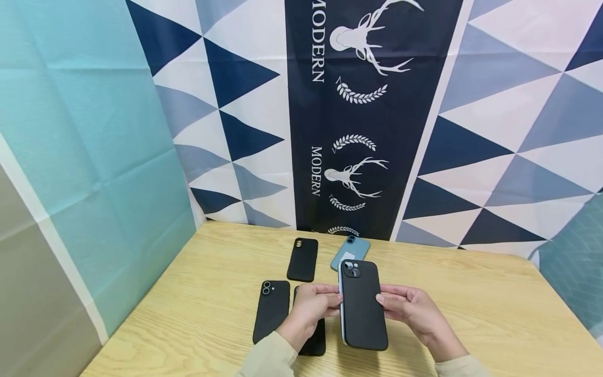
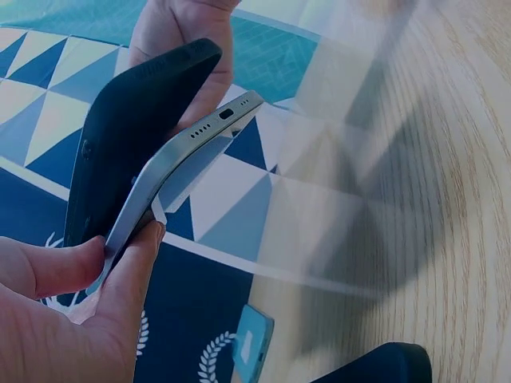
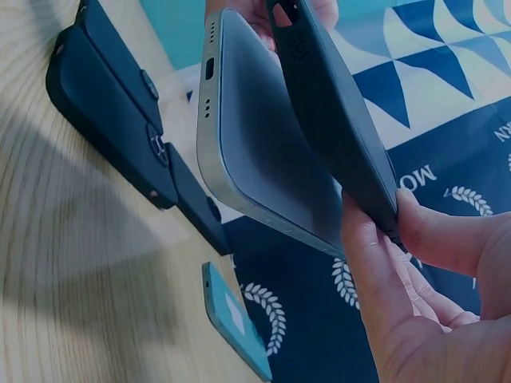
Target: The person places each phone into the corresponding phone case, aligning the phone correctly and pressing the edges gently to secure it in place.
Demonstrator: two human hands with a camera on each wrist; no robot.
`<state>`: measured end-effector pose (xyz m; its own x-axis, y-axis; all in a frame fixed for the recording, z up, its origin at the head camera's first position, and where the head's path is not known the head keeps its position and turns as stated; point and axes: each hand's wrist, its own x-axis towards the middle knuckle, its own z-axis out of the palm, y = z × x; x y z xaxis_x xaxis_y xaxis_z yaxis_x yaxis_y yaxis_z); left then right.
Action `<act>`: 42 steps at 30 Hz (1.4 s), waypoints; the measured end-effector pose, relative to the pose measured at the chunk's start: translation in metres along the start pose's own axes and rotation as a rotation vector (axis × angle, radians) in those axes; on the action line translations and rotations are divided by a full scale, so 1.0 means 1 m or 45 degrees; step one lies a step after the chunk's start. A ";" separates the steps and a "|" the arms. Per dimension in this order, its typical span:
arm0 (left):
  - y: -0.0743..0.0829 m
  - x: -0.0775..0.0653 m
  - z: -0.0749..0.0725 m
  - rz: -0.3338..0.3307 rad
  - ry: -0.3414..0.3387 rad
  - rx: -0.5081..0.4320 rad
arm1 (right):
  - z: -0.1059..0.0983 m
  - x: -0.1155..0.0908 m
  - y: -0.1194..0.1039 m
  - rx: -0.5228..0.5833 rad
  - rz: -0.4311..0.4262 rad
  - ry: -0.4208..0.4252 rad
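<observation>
Over the table, my left hand [image 1: 308, 311] pinches a pale silver-edged phone [image 2: 172, 159] by its side, thumb on one face and fingers on the other. My right hand [image 1: 416, 317] grips a black phone case [image 1: 365, 309] by its opposite long edge. Case and phone stand face to face, tilted, with a wedge of space between them at the charging-port end in both wrist views. In the head view the case hides most of the phone, and only a thin light strip shows along its left side. Camera lenses show at the case's upper left opening.
On the wooden table [image 1: 494, 309] lie a black case [image 1: 302, 260] at the back, another black case [image 1: 271, 309] at left, and a third black one [image 1: 316, 337] partly under my left hand. A teal phone [image 1: 360, 247] with a white label lies behind. Patterned cloth [image 1: 235, 104] hangs behind the table.
</observation>
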<state>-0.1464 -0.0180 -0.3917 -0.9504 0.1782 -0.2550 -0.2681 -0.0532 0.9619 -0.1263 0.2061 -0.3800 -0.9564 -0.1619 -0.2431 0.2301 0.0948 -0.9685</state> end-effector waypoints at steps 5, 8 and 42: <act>0.001 -0.002 0.000 0.002 -0.017 0.000 | 0.002 0.000 -0.001 -0.009 0.006 0.021; 0.002 -0.003 0.001 0.012 -0.017 0.003 | 0.005 -0.002 -0.003 -0.044 0.037 0.093; 0.000 -0.010 0.001 0.137 -0.031 0.110 | 0.039 0.000 0.003 -0.173 0.025 0.450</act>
<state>-0.1365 -0.0187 -0.3887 -0.9685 0.1996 -0.1488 -0.1496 0.0111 0.9887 -0.1188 0.1681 -0.3850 -0.9605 0.1883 -0.2050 0.2458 0.2281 -0.9421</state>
